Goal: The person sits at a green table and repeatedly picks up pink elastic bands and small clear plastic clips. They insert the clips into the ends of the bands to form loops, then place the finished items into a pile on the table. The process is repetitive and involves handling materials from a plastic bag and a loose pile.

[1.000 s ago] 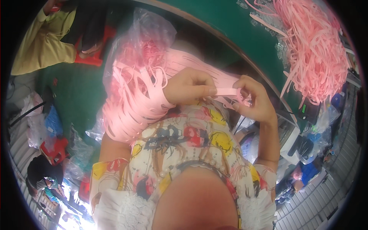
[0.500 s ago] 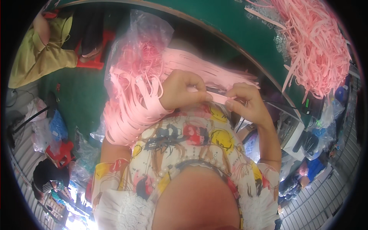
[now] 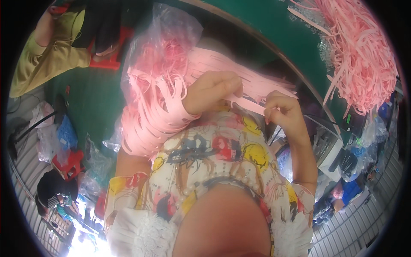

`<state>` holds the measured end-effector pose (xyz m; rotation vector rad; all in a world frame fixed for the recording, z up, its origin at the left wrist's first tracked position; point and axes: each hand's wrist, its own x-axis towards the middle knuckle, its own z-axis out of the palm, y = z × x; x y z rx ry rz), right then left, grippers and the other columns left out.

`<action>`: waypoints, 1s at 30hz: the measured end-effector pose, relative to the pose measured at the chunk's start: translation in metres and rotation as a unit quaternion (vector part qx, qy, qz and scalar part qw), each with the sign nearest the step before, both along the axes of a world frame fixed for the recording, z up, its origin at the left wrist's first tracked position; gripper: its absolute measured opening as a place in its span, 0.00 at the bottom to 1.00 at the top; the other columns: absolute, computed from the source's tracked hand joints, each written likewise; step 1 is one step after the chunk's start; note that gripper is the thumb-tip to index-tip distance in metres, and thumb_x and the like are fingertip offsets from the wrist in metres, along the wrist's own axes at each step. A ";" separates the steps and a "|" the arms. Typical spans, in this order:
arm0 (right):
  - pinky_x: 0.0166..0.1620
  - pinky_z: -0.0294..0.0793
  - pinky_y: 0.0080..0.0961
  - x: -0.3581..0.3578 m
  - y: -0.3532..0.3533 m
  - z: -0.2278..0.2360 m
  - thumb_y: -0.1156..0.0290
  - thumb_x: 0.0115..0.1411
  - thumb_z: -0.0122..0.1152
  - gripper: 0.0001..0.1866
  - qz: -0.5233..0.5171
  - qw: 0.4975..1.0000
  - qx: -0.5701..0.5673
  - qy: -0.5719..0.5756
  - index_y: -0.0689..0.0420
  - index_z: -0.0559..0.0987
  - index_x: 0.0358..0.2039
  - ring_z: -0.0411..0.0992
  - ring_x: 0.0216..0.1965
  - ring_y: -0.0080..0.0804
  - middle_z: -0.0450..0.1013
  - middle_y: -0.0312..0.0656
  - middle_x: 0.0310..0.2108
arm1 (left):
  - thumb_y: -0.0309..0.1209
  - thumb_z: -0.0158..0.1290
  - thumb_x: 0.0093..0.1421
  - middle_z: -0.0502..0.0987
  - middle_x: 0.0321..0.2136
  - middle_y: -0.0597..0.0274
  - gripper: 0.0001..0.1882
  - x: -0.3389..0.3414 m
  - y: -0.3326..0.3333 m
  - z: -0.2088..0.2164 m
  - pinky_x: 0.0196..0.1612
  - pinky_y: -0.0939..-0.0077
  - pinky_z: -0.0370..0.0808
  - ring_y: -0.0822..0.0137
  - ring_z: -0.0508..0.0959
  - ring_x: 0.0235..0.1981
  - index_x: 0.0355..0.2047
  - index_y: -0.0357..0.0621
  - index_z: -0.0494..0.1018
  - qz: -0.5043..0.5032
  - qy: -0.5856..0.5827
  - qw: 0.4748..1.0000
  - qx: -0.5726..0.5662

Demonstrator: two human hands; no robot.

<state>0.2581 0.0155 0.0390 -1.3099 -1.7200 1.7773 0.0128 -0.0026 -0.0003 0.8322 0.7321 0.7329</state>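
Note:
A flat pink strap (image 3: pixel 249 105) stretches between my two hands in front of my printed top. My right hand (image 3: pixel 283 112) pinches its right end between thumb and bent fingers. My left hand (image 3: pixel 216 89) is closed, its fingers curled at the strap's other end; the exact grip there is partly hidden. Many looped pink straps (image 3: pixel 150 113) hang around my left wrist and forearm. Just beyond my hands lies a layered bundle of long pink straps (image 3: pixel 227 66).
A clear plastic bag (image 3: pixel 175 25) with pink straps stands beyond my left arm. On the green table (image 3: pixel 252 13) at far right are a heap of pink straps (image 3: pixel 361 55) and small clear pieces (image 3: pixel 322 47). Another person (image 3: pixel 51 55) is at far left, near a red stool (image 3: pixel 107 62).
My left fingers have risen from their earlier pinch on the strap and curled in more. The strap now slopes down toward my right hand. The whole view has shifted slightly.

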 end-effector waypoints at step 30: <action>0.38 0.66 0.28 -0.002 0.008 0.006 0.74 0.46 0.62 0.03 0.008 0.975 0.191 0.109 0.60 0.78 0.22 0.68 0.32 0.32 0.72 0.38 0.24 | 0.29 0.55 0.50 0.75 0.34 0.55 0.11 0.019 0.206 0.022 0.41 0.59 0.71 0.51 0.73 0.39 0.36 0.46 0.76 0.268 0.431 0.650 0.566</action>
